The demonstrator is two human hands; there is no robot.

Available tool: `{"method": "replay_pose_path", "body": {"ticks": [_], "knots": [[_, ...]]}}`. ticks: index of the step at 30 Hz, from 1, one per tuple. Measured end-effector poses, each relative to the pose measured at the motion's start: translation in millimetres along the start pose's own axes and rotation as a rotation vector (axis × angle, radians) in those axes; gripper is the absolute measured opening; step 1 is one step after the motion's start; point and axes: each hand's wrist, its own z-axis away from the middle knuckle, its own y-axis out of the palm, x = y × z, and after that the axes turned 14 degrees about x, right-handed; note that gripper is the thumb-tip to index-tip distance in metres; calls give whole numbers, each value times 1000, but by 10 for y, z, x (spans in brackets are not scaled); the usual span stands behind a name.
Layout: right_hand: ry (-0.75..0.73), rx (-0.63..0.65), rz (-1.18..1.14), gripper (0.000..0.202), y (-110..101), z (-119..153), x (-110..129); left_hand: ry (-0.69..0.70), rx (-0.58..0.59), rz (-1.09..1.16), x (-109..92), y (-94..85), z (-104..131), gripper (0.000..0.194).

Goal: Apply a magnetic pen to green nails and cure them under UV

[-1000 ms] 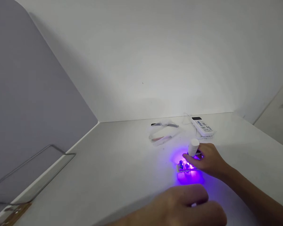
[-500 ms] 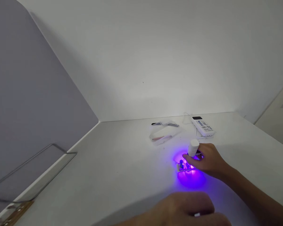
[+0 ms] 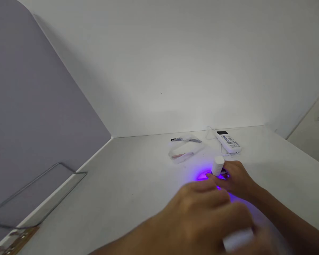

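My right hand (image 3: 235, 177) grips a small white UV lamp (image 3: 218, 165) between thumb and fingers, and violet light falls from its lower end onto the table. In front of it, close to the camera, my left hand (image 3: 202, 216) is curled with its fingers bent. A pale, blurred piece (image 3: 238, 239) shows at its fingers; its kind is unclear. The small clear item under the lamp is now hidden behind my left hand.
Behind the lamp lie a crumpled clear plastic bag (image 3: 184, 148) with a pinkish stick and a white labelled box-like device (image 3: 228, 142) with a thin cable. A metal wire frame (image 3: 61, 194) with a brown wooden edge stands at the left of the white table (image 3: 127, 177).
My left hand has risen and moved forward from the bottom edge, now covering the lit item. The pale piece at its fingers shows larger. My right hand and the lamp have hardly moved.
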Motion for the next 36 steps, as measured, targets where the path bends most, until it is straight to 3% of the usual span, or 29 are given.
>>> {"method": "replay_pose_path", "body": {"ticks": [2,7,10,18,27,36], "knots": [[-25,20,-33,37,-16,5,7,-37,69,-94,125,-70,-74,18],[-15,4,-61,34,18,7,-20,-313,228,-219,529,-105,-70,23],[0,-11,-55,32,34,4,-21,-405,232,-172,644,-59,-68,19],[-5,31,-110,18,-9,6,14,-491,172,149,635,-23,-156,16],[-2,42,-117,12,14,4,-21,-478,145,186,676,75,-185,14],[6,36,-114,13,19,3,-14,-484,140,233,675,65,-177,12]]}}
